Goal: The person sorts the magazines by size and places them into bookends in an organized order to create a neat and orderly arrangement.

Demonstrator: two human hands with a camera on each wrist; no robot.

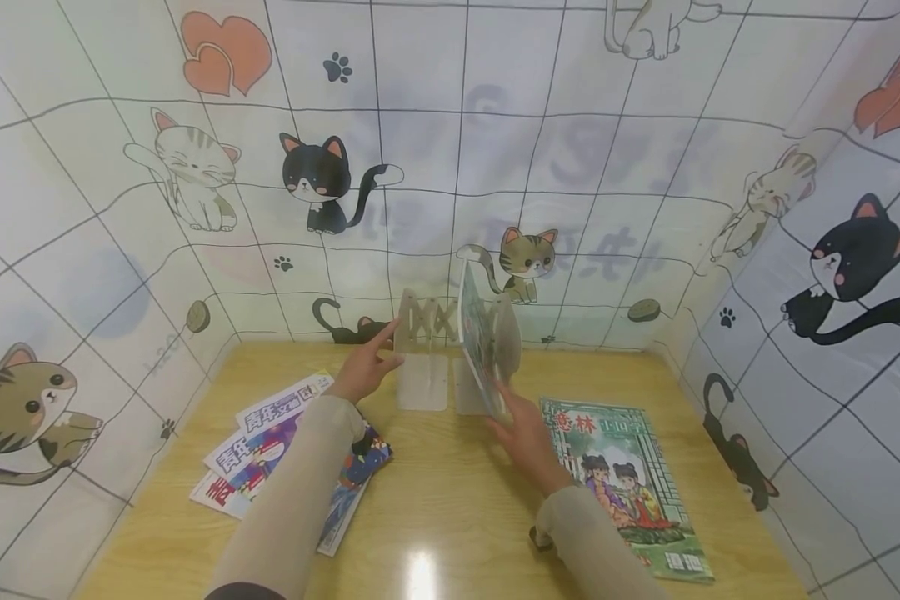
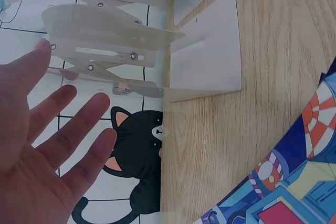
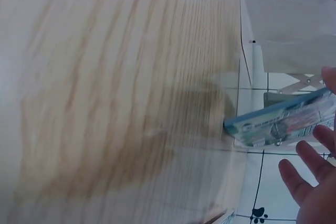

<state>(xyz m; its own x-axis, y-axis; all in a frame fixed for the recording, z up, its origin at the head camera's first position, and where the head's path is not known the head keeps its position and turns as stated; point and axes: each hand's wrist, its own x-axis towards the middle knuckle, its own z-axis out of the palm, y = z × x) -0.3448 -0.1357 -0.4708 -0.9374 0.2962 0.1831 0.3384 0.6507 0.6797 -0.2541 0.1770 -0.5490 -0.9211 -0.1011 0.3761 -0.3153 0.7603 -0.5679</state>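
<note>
A beige metal expanding book rack (image 1: 422,383) with crossed struts stands at the back of the table. My left hand (image 1: 362,367) is at its left end; in the left wrist view the fingers of that hand (image 2: 58,135) are spread and fairly straight, the thumb tip by the rack's upper edge. At the rack's right part my right hand (image 1: 532,442) holds a thin magazine (image 1: 476,333) upright and slightly tilted. The right wrist view shows this magazine (image 3: 283,124) between thumb and fingers, its lower edge close to the rack's base.
Several fanned-out magazines (image 1: 228,454) lie on the left of the wooden table (image 1: 420,483), partly under my left forearm. A green-covered magazine (image 1: 622,492) lies flat on the right. Cat-patterned sheeting (image 1: 420,167) covers the walls behind and beside.
</note>
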